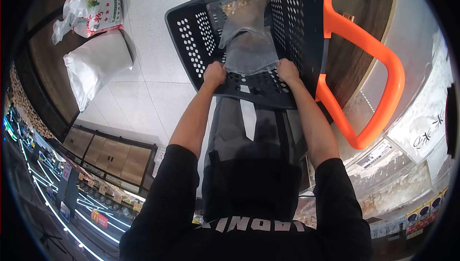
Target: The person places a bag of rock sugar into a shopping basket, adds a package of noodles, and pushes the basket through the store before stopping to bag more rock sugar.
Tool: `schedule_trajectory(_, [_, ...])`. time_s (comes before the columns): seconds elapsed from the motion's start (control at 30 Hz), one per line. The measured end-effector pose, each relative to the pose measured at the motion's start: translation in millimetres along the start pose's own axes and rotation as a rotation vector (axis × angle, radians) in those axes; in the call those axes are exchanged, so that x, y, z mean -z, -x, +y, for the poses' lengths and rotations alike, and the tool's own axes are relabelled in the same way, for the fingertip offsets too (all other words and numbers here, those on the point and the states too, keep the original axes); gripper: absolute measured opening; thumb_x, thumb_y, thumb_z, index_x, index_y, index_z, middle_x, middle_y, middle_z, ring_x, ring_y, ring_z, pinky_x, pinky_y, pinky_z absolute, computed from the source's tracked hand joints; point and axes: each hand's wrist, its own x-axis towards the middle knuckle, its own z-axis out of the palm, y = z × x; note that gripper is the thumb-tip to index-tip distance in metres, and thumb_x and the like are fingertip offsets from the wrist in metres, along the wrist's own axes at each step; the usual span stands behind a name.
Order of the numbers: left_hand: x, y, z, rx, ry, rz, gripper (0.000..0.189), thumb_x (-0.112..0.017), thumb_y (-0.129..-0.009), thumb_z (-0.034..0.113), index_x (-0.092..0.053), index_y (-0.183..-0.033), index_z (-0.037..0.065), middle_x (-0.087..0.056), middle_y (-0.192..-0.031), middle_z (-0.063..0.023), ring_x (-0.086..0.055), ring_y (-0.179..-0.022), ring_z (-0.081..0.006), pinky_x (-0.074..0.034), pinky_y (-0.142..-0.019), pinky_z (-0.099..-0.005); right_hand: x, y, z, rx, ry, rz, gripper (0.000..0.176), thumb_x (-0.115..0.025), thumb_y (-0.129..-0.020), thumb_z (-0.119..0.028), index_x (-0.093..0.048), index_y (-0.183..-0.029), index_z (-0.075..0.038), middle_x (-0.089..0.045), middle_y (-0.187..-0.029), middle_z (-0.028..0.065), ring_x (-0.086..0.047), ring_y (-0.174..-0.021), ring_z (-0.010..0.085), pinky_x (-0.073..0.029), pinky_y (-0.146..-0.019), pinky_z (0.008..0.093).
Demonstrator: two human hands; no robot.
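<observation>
A clear plastic bag (251, 52) lies inside a black perforated basket (189, 26), with some tan, lumpy contents (244, 8) at its far end. My left hand (214, 74) is closed on the near left corner of the bag, above the basket's near part. On the opposite corner, my right hand (287, 71) pinches the same bag. The bag's near edge is stretched between both hands. An orange handle (390, 74) sticks out from the basket's right side.
Two sacks stand on the tiled floor (153, 59) at the left: a printed red and white one (103, 9) and a plain white one (96, 64). Wooden cabinets (112, 158) are at lower left. Bins (397, 165) with price labels line the right side.
</observation>
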Motion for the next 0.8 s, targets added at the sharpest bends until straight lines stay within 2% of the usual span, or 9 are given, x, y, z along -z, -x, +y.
schedule_trajectory(0.07, [5.7,-2.3,1.4,0.039,-0.031,-0.156,0.032,-0.061,-0.095,0.032,-0.071,-0.107,0.004,-0.070,-0.110,-0.0221,-0.066,-0.109,-0.0378,-0.053,-0.093,-0.0461,1.3,0.9,-3.5,0.006,-0.001,0.001,0.038,-0.050,-0.102,-0.035,-0.069,-0.111,-0.003,-0.068,-0.116,0.0226,-0.062,-0.114,0.0398,-0.049,-0.096,0.0490])
schedule_trajectory(0.27, [4.6,-4.2,2.1,0.042,0.003,-0.131,0.034,-0.059,-0.095,0.033,-0.069,-0.106,0.002,-0.070,-0.108,-0.0245,-0.066,-0.108,-0.0393,-0.052,-0.093,-0.0470,-1.0,3.6,-4.1,-0.015,-0.033,-0.017,0.040,-0.049,-0.102,-0.035,-0.069,-0.111,-0.002,-0.067,-0.117,0.0228,-0.062,-0.113,0.0403,-0.049,-0.096,0.0491])
schedule_trajectory(0.5, [1.7,10.4,-8.1,0.051,0.019,-0.089,0.036,-0.059,-0.094,0.034,-0.069,-0.106,0.002,-0.069,-0.109,-0.0244,-0.065,-0.108,-0.0400,-0.052,-0.094,-0.0471,-10.2,16.0,-5.9,0.105,-0.038,0.071,0.041,-0.046,-0.103,-0.033,-0.070,-0.111,0.000,-0.068,-0.109,0.0248,-0.063,-0.108,0.0431,-0.048,-0.095,0.0500])
schedule_trajectory(0.67, [9.7,30.0,-10.3,0.079,0.105,-0.101,0.030,-0.067,-0.089,0.030,-0.070,-0.099,0.002,-0.071,-0.105,-0.0232,-0.067,-0.104,-0.0393,-0.052,-0.092,-0.0463,-2.0,28.8,-16.3,0.140,-0.061,0.072,0.042,-0.045,-0.102,-0.035,-0.070,-0.104,-0.002,-0.069,-0.108,0.0242,-0.063,-0.108,0.0429,-0.048,-0.094,0.0521])
schedule_trajectory(0.7, [10.8,32.0,-10.5,0.094,0.126,-0.099,0.026,-0.071,-0.086,0.028,-0.072,-0.093,0.003,-0.072,-0.102,-0.0222,-0.068,-0.101,-0.0379,-0.053,-0.091,-0.0458,0.7,32.9,-19.5,0.146,-0.082,0.090,0.040,-0.046,-0.102,-0.035,-0.070,-0.104,-0.002,-0.069,-0.107,0.0239,-0.063,-0.108,0.0428,-0.049,-0.094,0.0518])
schedule_trajectory(0.8, [21.3,45.9,-9.5,0.070,0.141,-0.113,0.025,-0.072,-0.085,0.028,-0.072,-0.090,0.004,-0.072,-0.100,-0.0209,-0.069,-0.101,-0.0368,-0.053,-0.091,-0.0456,18.4,50.4,-34.8,0.168,-0.120,0.113,0.036,-0.050,-0.100,-0.034,-0.069,-0.103,-0.003,-0.070,-0.105,0.0235,-0.064,-0.106,0.0427,-0.049,-0.093,0.0510])
